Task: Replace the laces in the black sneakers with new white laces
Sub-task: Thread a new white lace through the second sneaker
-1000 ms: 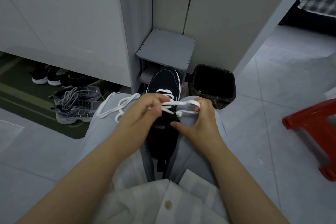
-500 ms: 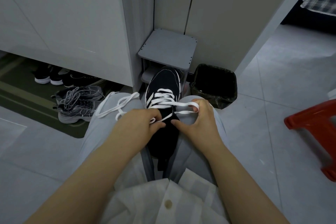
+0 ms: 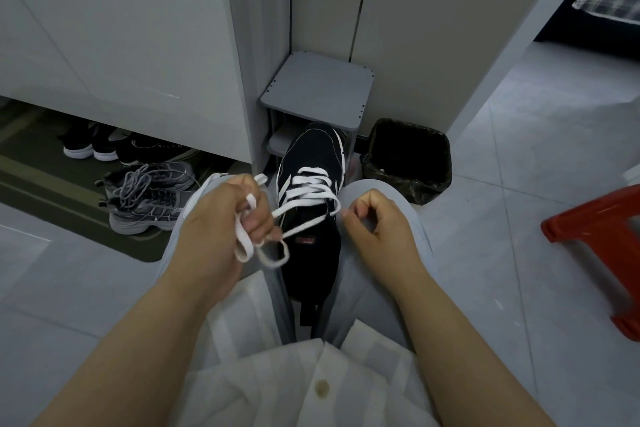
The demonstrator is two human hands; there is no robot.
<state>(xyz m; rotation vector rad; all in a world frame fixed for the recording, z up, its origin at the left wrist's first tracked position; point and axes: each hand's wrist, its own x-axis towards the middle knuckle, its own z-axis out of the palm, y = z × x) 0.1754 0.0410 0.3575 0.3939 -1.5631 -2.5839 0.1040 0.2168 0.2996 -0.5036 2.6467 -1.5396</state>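
A black sneaker (image 3: 313, 163) sits clamped between my knees, toe pointing away from me. A white lace (image 3: 306, 189) crosses its upper eyelets in several rows. My left hand (image 3: 225, 218) grips a bunch of the loose lace left of the shoe, with loops hanging below the fingers. My right hand (image 3: 375, 222) sits on my right knee, fingers curled, pinching the other lace end close to the shoe's right side. The tongue with a small red label (image 3: 304, 240) lies bare below the laced rows.
A grey low shelf stool (image 3: 318, 87) stands just beyond the shoe, and a black lined bin (image 3: 408, 156) is to its right. Grey sneakers (image 3: 149, 198) and dark shoes (image 3: 93, 146) lie on a mat at left. A red stool (image 3: 602, 239) stands at right.
My left hand has pulled away to the left and up, drawing lace through and gathering its slack. My right hand has slid right off the shoe onto my knee.
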